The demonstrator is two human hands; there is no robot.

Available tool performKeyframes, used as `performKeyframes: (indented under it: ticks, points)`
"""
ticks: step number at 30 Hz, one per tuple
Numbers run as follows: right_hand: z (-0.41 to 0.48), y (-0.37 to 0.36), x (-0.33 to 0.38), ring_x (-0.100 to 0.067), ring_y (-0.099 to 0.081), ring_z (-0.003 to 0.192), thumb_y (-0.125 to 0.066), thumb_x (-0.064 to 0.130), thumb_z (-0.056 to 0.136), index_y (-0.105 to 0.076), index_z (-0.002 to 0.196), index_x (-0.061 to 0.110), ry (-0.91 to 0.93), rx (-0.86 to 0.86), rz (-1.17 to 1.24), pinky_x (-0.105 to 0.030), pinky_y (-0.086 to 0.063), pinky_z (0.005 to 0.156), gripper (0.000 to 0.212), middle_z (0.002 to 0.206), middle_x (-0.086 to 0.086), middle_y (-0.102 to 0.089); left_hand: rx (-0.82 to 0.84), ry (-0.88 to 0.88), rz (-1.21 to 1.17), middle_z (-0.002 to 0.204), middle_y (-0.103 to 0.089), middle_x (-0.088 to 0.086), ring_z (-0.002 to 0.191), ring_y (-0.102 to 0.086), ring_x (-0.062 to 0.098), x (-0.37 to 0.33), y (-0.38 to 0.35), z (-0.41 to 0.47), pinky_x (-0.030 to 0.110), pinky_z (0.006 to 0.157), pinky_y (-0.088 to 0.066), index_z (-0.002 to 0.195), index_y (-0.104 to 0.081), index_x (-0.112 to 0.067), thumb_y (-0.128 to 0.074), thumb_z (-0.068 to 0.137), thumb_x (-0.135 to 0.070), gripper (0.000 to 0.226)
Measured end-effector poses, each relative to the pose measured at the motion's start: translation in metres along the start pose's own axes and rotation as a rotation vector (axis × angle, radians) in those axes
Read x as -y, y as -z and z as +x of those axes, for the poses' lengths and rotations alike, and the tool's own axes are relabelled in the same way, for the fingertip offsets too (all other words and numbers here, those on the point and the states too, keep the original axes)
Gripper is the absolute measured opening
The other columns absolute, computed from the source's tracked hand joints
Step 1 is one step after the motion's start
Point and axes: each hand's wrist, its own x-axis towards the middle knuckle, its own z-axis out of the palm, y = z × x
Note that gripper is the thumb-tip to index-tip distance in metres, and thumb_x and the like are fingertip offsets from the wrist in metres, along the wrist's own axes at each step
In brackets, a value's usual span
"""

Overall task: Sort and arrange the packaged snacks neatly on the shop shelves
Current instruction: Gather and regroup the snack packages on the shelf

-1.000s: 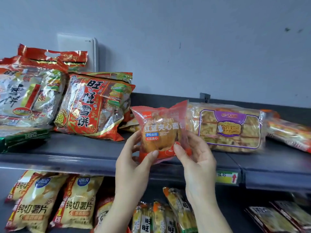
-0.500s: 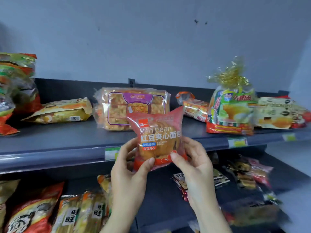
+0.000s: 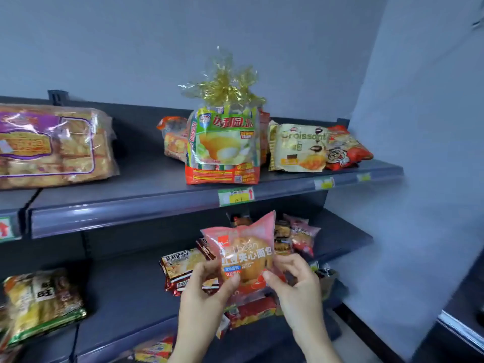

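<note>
While both hands hold it up, a pink red bean bread packet [image 3: 246, 247] hangs in the air at the centre of the view, in front of the middle shelf [image 3: 125, 297] and just below the front edge of the upper shelf [image 3: 157, 205]. The left hand [image 3: 207, 292] pinches the packet's lower left side, thumb on the front and fingers curled behind. The right hand [image 3: 296, 284] pinches the lower right side the same way.

The packet looks light and soft: a single bun in thin, glossy film puffed with air. It would likely crush if squeezed at the middle, and the film may slip. The flat sealed edges, or a palm underneath, seem the safest places to hold.

On the upper shelf a tall bag tied with gold ribbon [image 3: 222, 148] stands near the front edge, with a croissant packet [image 3: 298, 148] just beside it toward the right end. More packets lie on the middle shelf behind the hands.
</note>
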Motion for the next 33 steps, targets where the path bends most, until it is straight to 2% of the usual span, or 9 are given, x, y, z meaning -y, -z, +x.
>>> performKeyframes:
  ticks: [4,10,13,18,22,25,28,30,33]
  points:
    - [0.028,0.028,-0.035,0.003,-0.059,0.096,-0.078,0.011,0.075,-0.065,0.083,0.027,-0.084,0.014,-0.021,-0.015,-0.040,0.070,0.022,0.089,0.017,-0.068,0.026,0.143,-0.009,0.077,-0.072,0.004,0.077,-0.068,0.019,0.022,-0.042,0.024,0.031,0.068,-0.050,0.082,-0.064,-0.009,-0.076,0.078,-0.023,0.019]
    - [0.091,0.047,-0.102,-0.003,-0.058,0.104,-0.078,0.017,0.074,-0.065,0.095,0.036,-0.220,0.031,-0.063,-0.036,-0.048,0.094,0.031,0.103,0.015,-0.068,0.035,0.174,0.142,0.056,-0.060,-0.001,0.055,-0.050,0.015,0.072,-0.105,0.080,0.032,0.056,-0.040,0.068,-0.058,-0.006,-0.074,0.083,-0.019,0.025]
    - [0.134,0.056,-0.130,-0.004,-0.059,0.105,-0.079,0.019,0.075,-0.065,0.100,0.036,-0.264,0.038,-0.096,-0.036,-0.047,0.098,0.033,0.105,0.015,-0.067,0.021,0.209,0.189,0.061,-0.060,0.001,0.058,-0.049,0.017,0.097,-0.142,0.116,0.032,0.056,-0.037,0.070,-0.057,-0.005,-0.074,0.083,-0.024,0.028]
    - [0.205,0.070,-0.169,-0.005,-0.056,0.111,-0.077,0.019,0.078,-0.065,0.107,0.036,-0.318,0.062,-0.160,-0.032,-0.045,0.101,0.036,0.111,0.018,-0.064,0.041,0.304,0.260,0.065,-0.067,0.004,0.068,-0.063,0.027,0.142,-0.202,0.178,0.038,0.067,-0.049,0.065,-0.057,-0.013,-0.075,0.083,-0.024,0.027]
    - [0.247,0.079,-0.193,-0.005,-0.053,0.113,-0.074,0.024,0.081,-0.062,0.115,0.035,-0.360,0.110,-0.218,-0.024,-0.041,0.101,0.038,0.116,0.019,-0.059,0.056,0.334,0.365,0.090,-0.073,0.009,0.088,-0.067,0.030,0.167,-0.237,0.217,0.036,0.076,-0.051,0.087,-0.067,-0.013,-0.073,0.084,-0.026,0.015]
    - [0.271,0.084,-0.208,-0.008,-0.055,0.111,-0.074,0.030,0.080,-0.061,0.112,0.040,-0.415,0.159,-0.220,-0.025,-0.044,0.098,0.036,0.118,0.014,-0.059,0.039,0.373,0.436,0.103,-0.072,0.014,0.099,-0.066,0.032,0.180,-0.258,0.239,0.033,0.081,-0.049,0.103,-0.071,-0.007,-0.075,0.082,-0.029,0.030]
    - [0.296,0.088,-0.225,-0.007,-0.059,0.103,-0.074,0.033,0.079,-0.060,0.108,0.042,-0.457,0.215,-0.224,-0.020,-0.046,0.090,0.034,0.112,0.012,-0.061,0.021,0.401,0.448,0.099,-0.074,0.013,0.097,-0.067,0.031,0.192,-0.277,0.256,0.035,0.082,-0.052,0.097,-0.073,-0.010,-0.077,0.079,-0.031,0.027]
    - [0.313,0.092,-0.236,-0.005,-0.062,0.098,-0.075,0.034,0.078,-0.060,0.105,0.043,-0.487,0.271,-0.204,-0.016,-0.047,0.083,0.032,0.110,0.010,-0.064,-0.004,0.421,0.477,0.091,-0.073,0.014,0.090,-0.068,0.033,0.199,-0.290,0.264,0.037,0.078,-0.052,0.084,-0.072,-0.015,-0.077,0.079,-0.031,0.018]
    - [0.338,0.097,-0.255,-0.005,-0.058,0.105,-0.074,0.036,0.079,-0.059,0.110,0.042,-0.481,0.368,-0.218,-0.018,-0.045,0.093,0.035,0.113,0.013,-0.060,-0.077,0.486,0.485,0.084,-0.071,0.015,0.084,-0.065,0.034,0.206,-0.309,0.273,0.036,0.072,-0.049,0.067,-0.058,-0.021,-0.077,0.079,-0.032,0.025]
